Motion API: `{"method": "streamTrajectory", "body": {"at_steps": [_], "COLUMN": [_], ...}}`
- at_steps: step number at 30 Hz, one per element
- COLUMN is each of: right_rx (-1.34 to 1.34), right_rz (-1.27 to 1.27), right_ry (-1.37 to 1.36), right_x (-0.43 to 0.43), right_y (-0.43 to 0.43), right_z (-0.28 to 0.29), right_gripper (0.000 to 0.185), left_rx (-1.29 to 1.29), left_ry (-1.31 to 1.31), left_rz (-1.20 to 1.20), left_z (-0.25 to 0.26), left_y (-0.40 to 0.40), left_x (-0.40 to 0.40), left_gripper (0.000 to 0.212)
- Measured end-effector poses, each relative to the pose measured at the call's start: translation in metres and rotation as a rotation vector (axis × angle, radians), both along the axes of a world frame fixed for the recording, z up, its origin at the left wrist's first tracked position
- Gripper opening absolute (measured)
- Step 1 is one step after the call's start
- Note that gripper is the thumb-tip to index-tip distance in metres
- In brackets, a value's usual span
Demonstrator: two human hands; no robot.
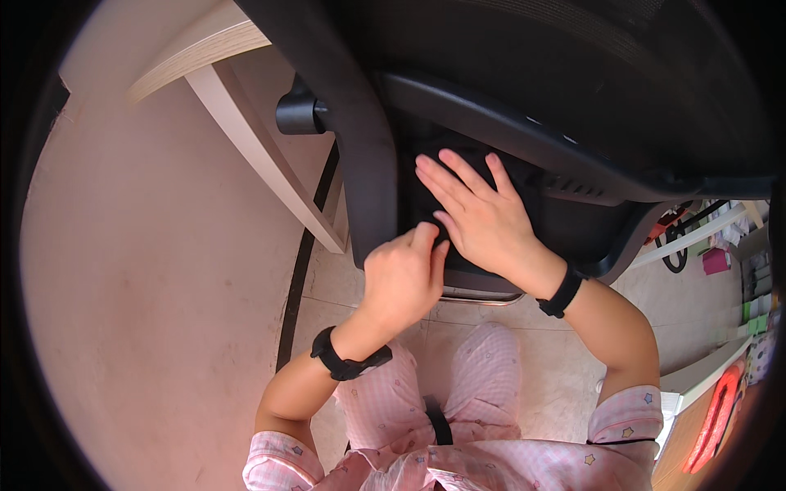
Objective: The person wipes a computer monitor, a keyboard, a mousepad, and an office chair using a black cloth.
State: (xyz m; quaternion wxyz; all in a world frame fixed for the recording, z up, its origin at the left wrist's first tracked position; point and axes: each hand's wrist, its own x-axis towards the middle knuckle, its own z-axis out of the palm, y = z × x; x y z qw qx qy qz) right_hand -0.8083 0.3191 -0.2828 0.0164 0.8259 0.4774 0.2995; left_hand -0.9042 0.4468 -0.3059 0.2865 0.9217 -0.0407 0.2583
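Before me is the black plastic back frame of a chair [368,178], with dark fabric [430,138] behind its crossbar. My left hand [402,276] is at the lower left of the frame opening, its fingers curled and thumb near the index finger; whether a bit of the dark fabric is pinched between them cannot be made out. Just to the right, my right hand [482,215] lies over the dark fabric, palm down with fingers spread, holding nothing. Each wrist wears a black band. The surface under both hands is too dark to show detail.
A pale wall [153,276] fills the left side. A wood-edged table [202,52] with a white leg [264,153] stands at upper left. At lower right a red item [715,417] lies on a wooden surface [669,460]. Farther back at right are a pink box [716,261] and various goods.
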Motion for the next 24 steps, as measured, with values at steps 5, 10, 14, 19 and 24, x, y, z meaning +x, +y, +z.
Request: {"method": "streamTrajectory", "body": {"at_steps": [5,10,14,19,24], "right_rx": [0.040,0.486,0.675,0.711,1.150], "right_rz": [0.030,0.088,0.156,0.203,0.546], "right_ry": [0.318,0.432,0.655,0.944,0.263], "right_x": [-0.037,-0.060,-0.052,-0.050,-0.058], "right_y": [-0.041,-0.049,-0.012,0.033,0.057], "right_z": [-0.007,-0.016,-0.007,-0.010,0.041], "right_gripper": [0.054,0.057,0.060,0.032,0.031], "left_rx": [-0.048,0.113,0.130,0.139,-0.093], "left_ry": [0.145,-0.051,-0.299,-0.417,-0.818], "left_rz": [-0.195,-0.076,0.115,0.192,0.342], "left_z": [-0.001,0.029,0.052,0.065,0.088], "left_y": [-0.016,0.010,0.043,0.072,0.080], "left_x": [-0.030,-0.053,-0.047,-0.045,-0.013], "left_gripper": [0.017,0.013,0.015,0.018,0.025]}}
